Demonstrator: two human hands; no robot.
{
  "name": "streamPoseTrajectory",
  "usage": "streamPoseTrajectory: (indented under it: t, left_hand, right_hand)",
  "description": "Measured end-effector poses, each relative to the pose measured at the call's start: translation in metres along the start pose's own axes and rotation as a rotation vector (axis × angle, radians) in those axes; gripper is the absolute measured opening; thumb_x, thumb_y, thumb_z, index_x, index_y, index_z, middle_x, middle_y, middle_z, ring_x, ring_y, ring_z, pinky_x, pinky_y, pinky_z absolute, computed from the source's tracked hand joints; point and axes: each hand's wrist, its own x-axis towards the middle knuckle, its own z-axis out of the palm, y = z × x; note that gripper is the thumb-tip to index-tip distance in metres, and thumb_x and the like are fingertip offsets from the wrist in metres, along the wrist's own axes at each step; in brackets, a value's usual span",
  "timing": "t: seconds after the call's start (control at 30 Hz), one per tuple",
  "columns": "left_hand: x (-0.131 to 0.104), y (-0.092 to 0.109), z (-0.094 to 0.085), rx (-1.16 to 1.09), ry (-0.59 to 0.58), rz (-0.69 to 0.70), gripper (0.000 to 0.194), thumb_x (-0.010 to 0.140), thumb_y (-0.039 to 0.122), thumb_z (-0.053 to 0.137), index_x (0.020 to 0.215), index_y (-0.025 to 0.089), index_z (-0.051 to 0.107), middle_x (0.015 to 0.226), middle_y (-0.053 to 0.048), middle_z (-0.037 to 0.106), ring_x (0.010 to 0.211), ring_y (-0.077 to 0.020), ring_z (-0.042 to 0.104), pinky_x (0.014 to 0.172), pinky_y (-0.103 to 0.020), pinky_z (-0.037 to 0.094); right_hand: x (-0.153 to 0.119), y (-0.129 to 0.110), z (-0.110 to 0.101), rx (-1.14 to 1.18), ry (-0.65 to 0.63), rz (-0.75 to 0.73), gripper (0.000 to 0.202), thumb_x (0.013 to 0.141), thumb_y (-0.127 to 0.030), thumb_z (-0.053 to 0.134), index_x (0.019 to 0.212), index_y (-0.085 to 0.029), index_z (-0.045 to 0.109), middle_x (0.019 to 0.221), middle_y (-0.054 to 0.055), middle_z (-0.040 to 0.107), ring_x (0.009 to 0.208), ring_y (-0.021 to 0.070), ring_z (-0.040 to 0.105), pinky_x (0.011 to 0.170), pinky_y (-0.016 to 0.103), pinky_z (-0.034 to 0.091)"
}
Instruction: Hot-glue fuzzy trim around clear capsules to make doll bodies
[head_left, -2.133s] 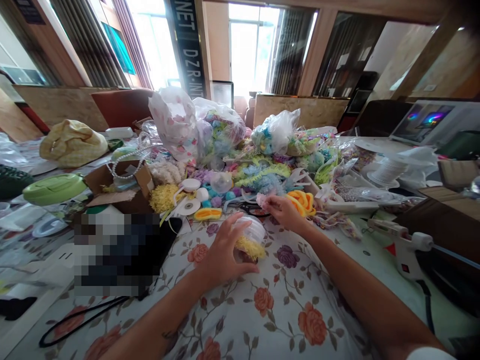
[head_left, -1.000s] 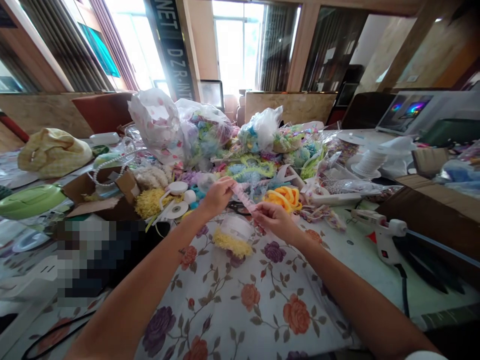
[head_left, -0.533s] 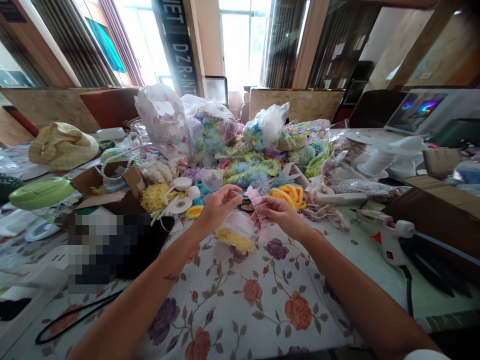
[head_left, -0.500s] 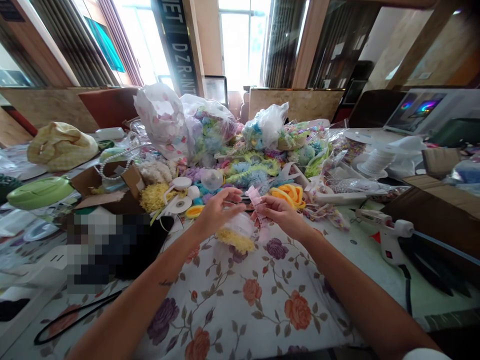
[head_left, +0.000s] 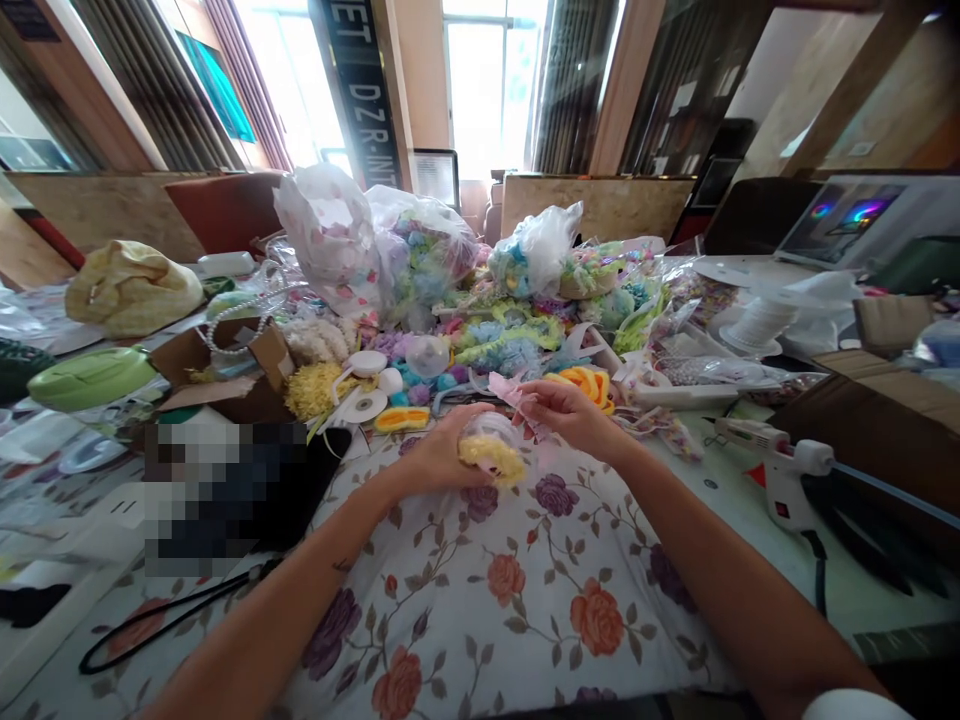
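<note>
My left hand (head_left: 444, 448) is closed around a clear, rounded plastic piece (head_left: 491, 428) with fluffy yellow trim (head_left: 501, 465) along its lower edge. The piece is tilted, its yellow side toward me. My right hand (head_left: 564, 415) pinches a pale pink ribbon strip (head_left: 508, 388) between thumb and fingers, just right of the clear piece. Part of the strip hangs below the fingers. Both hands are over the flowered cloth (head_left: 480, 620). Behind my right hand lies a bundle of orange-yellow fuzzy cord (head_left: 589, 385).
Bags of pastel trimmings (head_left: 427, 250) are heaped at the back. A glue gun (head_left: 787, 475) with its cord stands at the right, near a cardboard box (head_left: 862, 420). At the left are white ribbon spools (head_left: 365, 405), an open carton (head_left: 217, 375) and a green lidded container (head_left: 90, 378).
My left hand, open before, has come down and taken hold of the clear piece with yellow trim, tilting it up. My right hand keeps the pink strip and has shifted slightly right.
</note>
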Motion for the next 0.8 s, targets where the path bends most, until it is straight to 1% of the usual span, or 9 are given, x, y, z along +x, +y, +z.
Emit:
streamPoseTrajectory:
  t: [0.13, 0.2, 0.3, 0.37, 0.43, 0.5, 0.57, 0.7, 0.8]
  left_hand:
    - [0.003, 0.01, 0.004, -0.357, -0.118, -0.159, 0.077, 0.07, 0.044, 0.077, 0.132, 0.025, 0.035, 0.115, -0.008, 0.058, 0.095, -0.0249, 0.065, 0.072, -0.032, 0.056]
    - [0.003, 0.013, 0.008, -0.46, -0.14, -0.23, 0.074, 0.072, 0.045, 0.076, 0.13, 0.027, 0.034, 0.111, -0.007, 0.059, 0.092, -0.0234, 0.066, 0.069, -0.03, 0.056]
    - [0.002, 0.014, 0.012, -0.514, -0.147, -0.28, 0.082, 0.069, 0.045, 0.079, 0.132, 0.029, 0.029, 0.111, -0.007, 0.06, 0.091, -0.0239, 0.066, 0.069, -0.031, 0.056]
    - [0.003, 0.013, 0.015, -0.512, -0.136, -0.282, 0.097, 0.066, 0.044, 0.081, 0.139, 0.03, 0.019, 0.116, -0.009, 0.059, 0.093, -0.0251, 0.067, 0.072, -0.034, 0.056]
    - [0.005, 0.011, 0.018, -0.482, -0.099, -0.279, 0.112, 0.064, 0.045, 0.083, 0.145, 0.032, 0.005, 0.127, -0.013, 0.053, 0.096, -0.0263, 0.066, 0.076, -0.036, 0.056]
    - [0.006, 0.01, 0.022, -0.443, -0.052, -0.272, 0.124, 0.063, 0.046, 0.083, 0.147, 0.034, -0.007, 0.135, -0.015, 0.047, 0.1, -0.0273, 0.065, 0.08, -0.038, 0.055]
    - [0.007, 0.009, 0.026, -0.4, -0.01, -0.256, 0.129, 0.063, 0.048, 0.082, 0.148, 0.034, -0.015, 0.136, -0.016, 0.047, 0.105, -0.0291, 0.063, 0.084, -0.039, 0.053]
    - [0.009, 0.012, 0.031, -0.269, 0.052, -0.221, 0.136, 0.062, 0.055, 0.081, 0.148, 0.032, -0.022, 0.136, -0.018, 0.049, 0.119, -0.0357, 0.054, 0.088, -0.044, 0.05]
    - [0.014, 0.015, 0.03, -0.17, 0.087, -0.195, 0.136, 0.059, 0.06, 0.079, 0.149, 0.032, -0.019, 0.149, -0.021, 0.034, 0.131, -0.0413, 0.041, 0.091, -0.046, 0.049]
  right_hand:
    - [0.0, -0.005, -0.007, -0.121, 0.001, -0.032, 0.029, 0.085, -0.044, 0.061, 0.1, -0.019, 0.059, 0.082, 0.005, 0.069, 0.062, 0.0135, 0.059, 0.06, 0.027, 0.051]
    - [0.001, -0.005, -0.006, -0.158, 0.005, -0.033, 0.026, 0.085, -0.043, 0.061, 0.095, -0.02, 0.057, 0.083, 0.004, 0.069, 0.064, 0.0139, 0.06, 0.06, 0.026, 0.051]
    - [0.002, -0.002, 0.0, -0.156, 0.048, -0.027, 0.023, 0.084, -0.043, 0.063, 0.088, -0.021, 0.059, 0.077, 0.002, 0.063, 0.062, 0.0129, 0.058, 0.056, 0.024, 0.049]
    - [0.004, 0.001, 0.004, -0.127, 0.049, -0.01, 0.023, 0.083, -0.043, 0.064, 0.085, -0.02, 0.061, 0.07, 0.0, 0.058, 0.059, 0.0116, 0.054, 0.053, 0.023, 0.045]
    - [0.005, 0.004, 0.006, -0.096, 0.061, 0.013, 0.024, 0.082, -0.042, 0.065, 0.083, -0.019, 0.063, 0.066, -0.002, 0.055, 0.057, 0.0104, 0.051, 0.051, 0.022, 0.042]
    - [0.006, 0.006, 0.006, -0.097, 0.087, 0.033, 0.025, 0.08, -0.043, 0.067, 0.081, -0.018, 0.064, 0.066, -0.002, 0.055, 0.057, 0.01, 0.05, 0.052, 0.022, 0.04]
    - [0.007, 0.007, 0.005, -0.114, 0.116, 0.036, 0.025, 0.078, -0.042, 0.069, 0.08, -0.018, 0.066, 0.068, -0.001, 0.058, 0.059, 0.0107, 0.051, 0.053, 0.023, 0.04]
    - [0.008, 0.008, 0.006, -0.168, 0.148, 0.017, 0.024, 0.075, -0.041, 0.071, 0.077, -0.017, 0.069, 0.07, 0.002, 0.063, 0.064, 0.0136, 0.055, 0.056, 0.025, 0.042]
    - [0.007, 0.009, 0.005, -0.195, 0.142, 0.004, 0.022, 0.076, -0.04, 0.07, 0.077, -0.018, 0.071, 0.072, 0.003, 0.066, 0.067, 0.0149, 0.058, 0.058, 0.026, 0.043]
